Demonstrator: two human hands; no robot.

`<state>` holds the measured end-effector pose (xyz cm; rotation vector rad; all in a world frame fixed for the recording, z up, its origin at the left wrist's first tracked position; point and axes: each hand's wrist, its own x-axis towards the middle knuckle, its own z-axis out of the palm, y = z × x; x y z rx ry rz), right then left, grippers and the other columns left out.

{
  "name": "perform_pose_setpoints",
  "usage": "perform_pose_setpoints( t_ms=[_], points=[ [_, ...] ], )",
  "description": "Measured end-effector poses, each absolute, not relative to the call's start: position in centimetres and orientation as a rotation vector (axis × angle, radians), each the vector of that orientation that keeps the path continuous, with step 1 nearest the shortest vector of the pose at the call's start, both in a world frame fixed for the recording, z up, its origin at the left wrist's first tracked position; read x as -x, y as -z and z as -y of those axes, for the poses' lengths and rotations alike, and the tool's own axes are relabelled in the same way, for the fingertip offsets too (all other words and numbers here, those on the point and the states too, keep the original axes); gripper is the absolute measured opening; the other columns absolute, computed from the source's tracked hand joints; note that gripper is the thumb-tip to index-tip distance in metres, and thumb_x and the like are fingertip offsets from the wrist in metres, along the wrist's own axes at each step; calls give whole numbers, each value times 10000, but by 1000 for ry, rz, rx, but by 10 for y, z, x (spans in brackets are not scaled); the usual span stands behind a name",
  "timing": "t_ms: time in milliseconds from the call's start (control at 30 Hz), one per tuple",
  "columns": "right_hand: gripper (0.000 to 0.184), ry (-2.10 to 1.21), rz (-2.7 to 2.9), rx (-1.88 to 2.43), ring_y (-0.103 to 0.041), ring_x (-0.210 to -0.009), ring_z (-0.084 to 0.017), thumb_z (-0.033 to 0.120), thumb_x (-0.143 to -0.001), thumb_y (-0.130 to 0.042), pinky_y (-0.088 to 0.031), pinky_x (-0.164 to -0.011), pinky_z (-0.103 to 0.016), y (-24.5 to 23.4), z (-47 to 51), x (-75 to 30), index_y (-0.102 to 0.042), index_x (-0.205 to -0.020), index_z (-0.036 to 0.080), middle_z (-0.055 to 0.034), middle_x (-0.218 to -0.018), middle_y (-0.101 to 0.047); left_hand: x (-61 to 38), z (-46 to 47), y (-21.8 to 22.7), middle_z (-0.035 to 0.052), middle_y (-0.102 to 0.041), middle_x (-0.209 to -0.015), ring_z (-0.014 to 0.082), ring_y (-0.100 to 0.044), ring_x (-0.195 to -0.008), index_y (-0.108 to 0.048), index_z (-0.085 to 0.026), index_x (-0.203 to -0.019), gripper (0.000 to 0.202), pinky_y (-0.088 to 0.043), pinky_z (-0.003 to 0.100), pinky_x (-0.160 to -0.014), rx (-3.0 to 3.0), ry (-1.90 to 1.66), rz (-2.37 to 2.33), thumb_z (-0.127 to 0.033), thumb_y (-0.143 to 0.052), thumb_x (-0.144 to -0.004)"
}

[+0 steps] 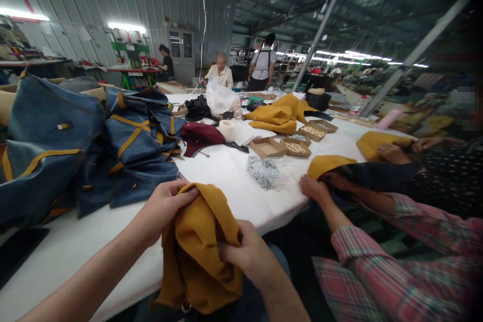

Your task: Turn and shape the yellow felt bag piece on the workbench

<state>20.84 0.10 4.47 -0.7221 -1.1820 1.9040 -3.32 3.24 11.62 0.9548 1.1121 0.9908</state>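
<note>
A mustard-yellow fabric piece (pixel 204 251) hangs bunched between my hands at the table's near edge, with a small metal ring at its lower end. My left hand (pixel 168 209) pinches its upper left edge, thumb on top. On the right side my right hand (pixel 249 251) grips a fold, the thumb pressed onto the cloth and the other fingers partly hidden behind it. Beyond the fabric, a clear plastic bag of small metal parts (pixel 264 172) lies on the white-covered table (pixel 222 163).
Blue bags with yellow trim (pixel 132 136) are heaped on the left, near a dark flat object (pixel 20 251). Cardboard trays of small studs (pixel 297 148) stand ahead, before more yellow fabric (pixel 279 113). At right, a co-worker's hands (pixel 317 188) hold another yellow piece (pixel 330 163).
</note>
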Motion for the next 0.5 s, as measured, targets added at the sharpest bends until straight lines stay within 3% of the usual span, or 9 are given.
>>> perform_pose_setpoints(
  t_ms=[133, 233, 300, 367, 500],
  points=[
    [509, -1877, 859, 652, -801, -917, -256, 406, -866, -983, -646, -874, -352, -45, 2, -205, -839, -1296, 176, -96, -1109, -857, 27, -33, -109, 107, -816, -982, 270, -742, -859, -808, -168, -997, 552, -569, 326, -737, -1034, -1038, -1188, -659, -976, -810],
    [499, -1818, 725, 601, -814, -947, -290, 485, -847, -993, -665, -870, -382, -34, 11, -197, -857, -1218, 179, -120, -1103, -864, 29, -33, -113, 89, -796, -957, 256, -719, -840, -802, -183, -1007, 556, -556, 321, -726, -1124, -997, -1212, -682, -959, -819],
    [596, -1782, 670, 549, -814, -1000, -321, 523, -796, -1019, -670, -881, -408, -24, 15, -195, -849, -1266, 200, -124, -1152, -862, 31, -35, -118, 81, -796, -992, 258, -724, -879, -805, -197, -1048, 559, -559, 320, -754, -1181, -967, -1226, -689, -950, -826],
    [697, -1827, 726, 520, -808, -1033, -331, 501, -737, -1056, -665, -884, -410, -15, 13, -196, -833, -1330, 211, -118, -1189, -859, 34, -38, -122, 68, -796, -1010, 250, -722, -897, -800, -210, -1087, 567, -557, 313, -775, -1232, -938, -1232, -694, -944, -829],
    [641, -2072, 1124, 557, -797, -1058, -284, 397, -707, -1079, -631, -954, -353, -10, 0, -204, -865, -1258, 148, -112, -1209, -855, 41, -44, -127, 42, -798, -964, 240, -713, -865, -785, -224, -1102, 594, -560, 305, -769, -1351, -885, -1325, -733, -917, -826]
  ],
)
